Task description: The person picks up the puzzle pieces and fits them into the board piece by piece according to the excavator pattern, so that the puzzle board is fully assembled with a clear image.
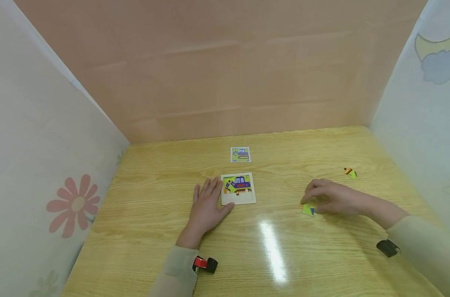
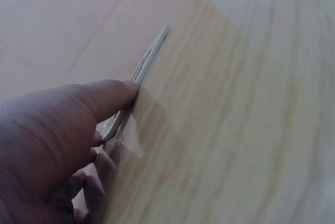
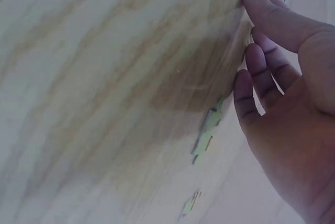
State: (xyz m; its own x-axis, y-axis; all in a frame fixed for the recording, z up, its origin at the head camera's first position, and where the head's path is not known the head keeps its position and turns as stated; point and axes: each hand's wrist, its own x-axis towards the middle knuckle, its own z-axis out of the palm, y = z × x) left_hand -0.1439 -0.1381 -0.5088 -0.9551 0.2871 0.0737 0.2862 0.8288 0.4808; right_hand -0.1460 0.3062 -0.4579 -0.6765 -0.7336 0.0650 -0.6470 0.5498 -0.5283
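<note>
My left hand [image 1: 206,208] lies flat with fingers extended beside a wooden puzzle board [image 1: 237,199]; the fingertips are at its left edge and the thumb at its lower edge. The board's upper part bears an excavator picture, with bare wood below. In the left wrist view, the thumb [image 2: 118,98] touches the board's side [image 2: 152,59]. Off to the right, my right hand [image 1: 332,197] pinches a green puzzle piece with a blue corner [image 1: 307,210] between thumb and fingers, low over the table. Only a sliver of that piece shows in the right wrist view.
Behind the board lies a small excavator picture card [image 1: 240,154]. Loose brown and green puzzle pieces [image 1: 351,173] lie on the table [image 1: 165,173] beyond my right hand. A pinkish back wall [image 1: 240,74] and pale patterned side panels [image 1: 32,136] enclose the table.
</note>
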